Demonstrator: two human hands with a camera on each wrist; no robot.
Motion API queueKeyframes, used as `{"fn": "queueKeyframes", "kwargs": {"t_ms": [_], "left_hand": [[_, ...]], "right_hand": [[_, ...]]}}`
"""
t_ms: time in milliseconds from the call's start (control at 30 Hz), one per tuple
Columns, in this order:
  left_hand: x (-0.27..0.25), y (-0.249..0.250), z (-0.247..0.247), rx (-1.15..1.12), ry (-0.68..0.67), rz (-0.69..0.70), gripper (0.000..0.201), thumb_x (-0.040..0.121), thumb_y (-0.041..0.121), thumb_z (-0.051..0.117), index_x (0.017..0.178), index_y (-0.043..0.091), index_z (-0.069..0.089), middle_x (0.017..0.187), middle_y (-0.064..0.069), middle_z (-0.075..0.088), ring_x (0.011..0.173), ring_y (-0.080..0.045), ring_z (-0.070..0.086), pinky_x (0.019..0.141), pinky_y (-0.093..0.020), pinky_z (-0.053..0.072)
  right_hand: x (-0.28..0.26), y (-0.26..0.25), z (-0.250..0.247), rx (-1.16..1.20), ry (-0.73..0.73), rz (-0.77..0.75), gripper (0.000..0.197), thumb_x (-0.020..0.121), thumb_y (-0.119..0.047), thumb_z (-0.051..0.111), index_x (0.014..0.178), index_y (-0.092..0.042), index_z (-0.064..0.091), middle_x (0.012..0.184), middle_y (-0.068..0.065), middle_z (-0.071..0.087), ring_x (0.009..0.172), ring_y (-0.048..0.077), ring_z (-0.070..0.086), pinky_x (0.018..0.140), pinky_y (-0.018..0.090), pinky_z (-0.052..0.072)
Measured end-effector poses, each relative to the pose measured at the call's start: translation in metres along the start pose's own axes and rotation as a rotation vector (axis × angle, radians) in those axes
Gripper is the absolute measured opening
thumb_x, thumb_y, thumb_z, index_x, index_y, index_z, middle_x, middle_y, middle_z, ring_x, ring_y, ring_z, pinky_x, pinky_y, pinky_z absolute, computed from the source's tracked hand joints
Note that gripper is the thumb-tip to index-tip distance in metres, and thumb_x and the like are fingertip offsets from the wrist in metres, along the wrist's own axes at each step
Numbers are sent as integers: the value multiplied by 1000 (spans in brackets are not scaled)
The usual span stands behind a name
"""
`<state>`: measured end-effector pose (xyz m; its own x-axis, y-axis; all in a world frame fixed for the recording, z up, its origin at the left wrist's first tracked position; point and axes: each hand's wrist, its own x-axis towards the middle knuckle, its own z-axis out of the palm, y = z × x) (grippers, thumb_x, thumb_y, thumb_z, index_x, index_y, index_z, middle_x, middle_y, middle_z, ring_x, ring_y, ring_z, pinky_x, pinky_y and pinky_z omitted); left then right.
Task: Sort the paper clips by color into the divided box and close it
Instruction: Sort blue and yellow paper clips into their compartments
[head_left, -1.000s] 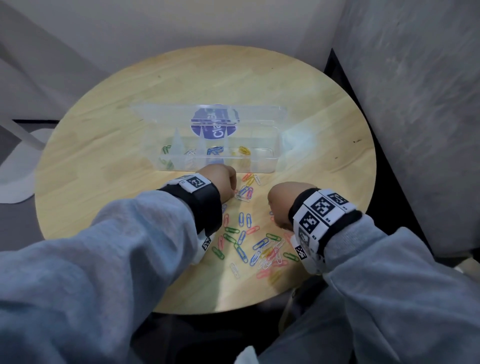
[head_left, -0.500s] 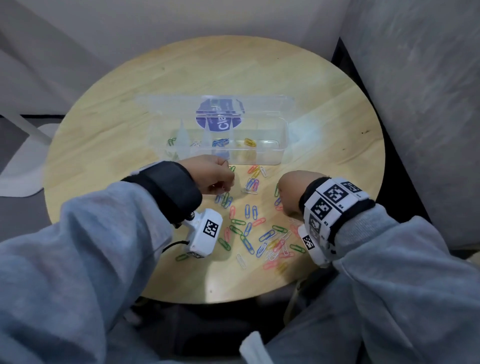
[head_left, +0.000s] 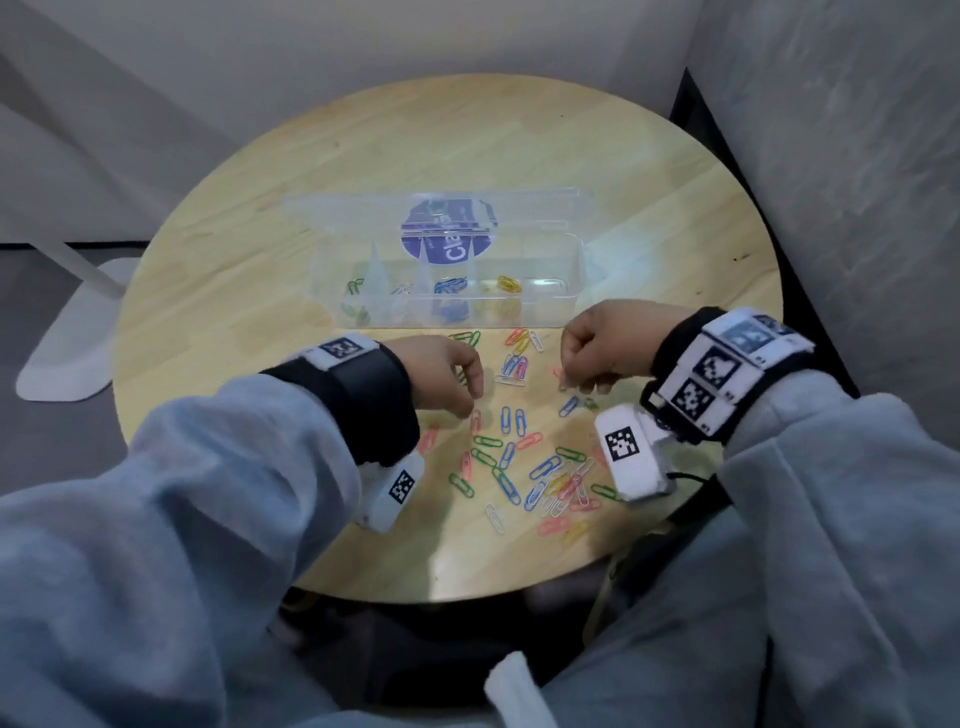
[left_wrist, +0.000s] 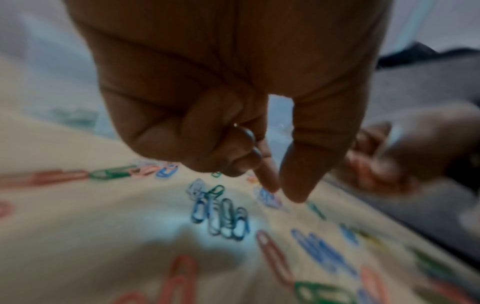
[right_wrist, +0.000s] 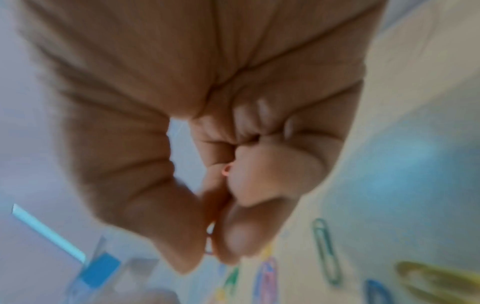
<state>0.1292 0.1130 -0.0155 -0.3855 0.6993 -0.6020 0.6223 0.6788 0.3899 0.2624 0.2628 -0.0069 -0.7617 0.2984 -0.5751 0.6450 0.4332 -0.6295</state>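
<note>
The clear divided box (head_left: 550, 304) stands open at mid-table, its lid (head_left: 363, 208) leaning back. Green, blue (head_left: 449, 286) and yellow clips (head_left: 508, 283) lie in separate compartments. Loose colored paper clips (head_left: 511, 467) are scattered in front of it. My left hand (head_left: 470, 410) hovers over them; its thumb and index finger point down at a blue clip (left_wrist: 267, 196), and a pale clip (left_wrist: 245, 133) shows in the curled fingers. My right hand (head_left: 571, 382) pinches a pink clip (right_wrist: 209, 242) between thumb and index finger, with another pink clip (right_wrist: 226, 169) tucked in its fist.
The round wooden table (head_left: 234, 322) has a near edge just behind the clip pile. A grey wall (head_left: 831, 156) rises close on the right. A white stand base (head_left: 67, 358) sits on the floor to the left.
My left hand drew back from the box front, rolled over, and came down onto the loose clips. My right hand shifted forward toward the box.
</note>
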Motion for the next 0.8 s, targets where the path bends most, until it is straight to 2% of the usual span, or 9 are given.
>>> {"fn": "queueKeyframes", "kwargs": {"t_ms": [100, 200, 267, 367, 467, 567, 667, 733, 800], "left_hand": [[-1, 5, 5, 250, 22, 71, 23, 75, 11, 64, 90, 29, 62, 63, 11, 45, 56, -4, 41, 53, -21, 32], [2, 5, 10, 353, -14, 95, 25, 76, 13, 64, 94, 30, 64, 63, 11, 46, 62, -10, 47, 53, -21, 33], [4, 4, 14, 383, -18, 108, 20, 76, 17, 67, 90, 30, 63, 64, 11, 48, 70, -16, 53, 56, -23, 37], [7, 3, 16, 418, -23, 128, 14, 78, 21, 67, 84, 29, 57, 66, 10, 48, 75, -17, 53, 65, -25, 39], [10, -1, 16, 432, -39, 119, 12, 79, 25, 69, 84, 27, 58, 75, 7, 54, 77, -18, 53, 67, -25, 39], [12, -6, 16, 410, -34, 102, 11, 80, 24, 68, 81, 24, 58, 79, 5, 56, 76, -16, 52, 66, -24, 38], [10, -12, 16, 352, -46, 54, 18, 78, 23, 67, 67, 24, 53, 68, 9, 53, 72, -15, 51, 65, -24, 38], [7, -16, 16, 153, -70, 1, 18, 73, 22, 63, 60, 23, 51, 65, 7, 56, 67, -14, 50, 64, -24, 39], [0, -16, 13, -166, -88, -38, 18, 76, 18, 55, 60, 20, 48, 70, -3, 57, 63, -18, 49, 58, -25, 39]], "right_hand": [[1, -2, -2, 345, 45, -62, 25, 85, 8, 54, 70, -11, 53, 60, 7, 55, 37, 4, 50, 41, 12, 44], [4, -3, -2, 486, 45, -50, 28, 86, 14, 44, 77, -9, 59, 50, 2, 50, 32, 4, 45, 37, 13, 41], [4, -5, -2, 492, 12, -26, 31, 87, 12, 39, 74, -8, 60, 48, 2, 48, 33, 5, 43, 36, 13, 39], [4, -9, 1, 415, -20, 26, 32, 89, 9, 35, 71, -5, 58, 57, 7, 45, 38, 10, 44, 37, 15, 41], [4, -14, 8, 380, -65, 101, 30, 90, 7, 30, 71, -2, 52, 65, 11, 44, 52, 19, 43, 38, 16, 42], [3, -16, 13, 276, -77, 107, 24, 91, 4, 39, 70, -4, 51, 64, 10, 47, 53, 19, 48, 43, 17, 47], [0, -16, 18, 163, -98, 47, 23, 87, -2, 57, 67, -9, 49, 62, 8, 52, 48, 14, 54, 50, 20, 50], [-2, -15, 20, 4, -122, 37, 27, 83, -10, 67, 63, -13, 48, 59, 4, 54, 49, 13, 53, 52, 22, 48], [-4, -19, 25, -186, -125, 39, 30, 79, -18, 71, 61, -17, 47, 57, 0, 52, 47, 12, 48, 51, 22, 44]]}}
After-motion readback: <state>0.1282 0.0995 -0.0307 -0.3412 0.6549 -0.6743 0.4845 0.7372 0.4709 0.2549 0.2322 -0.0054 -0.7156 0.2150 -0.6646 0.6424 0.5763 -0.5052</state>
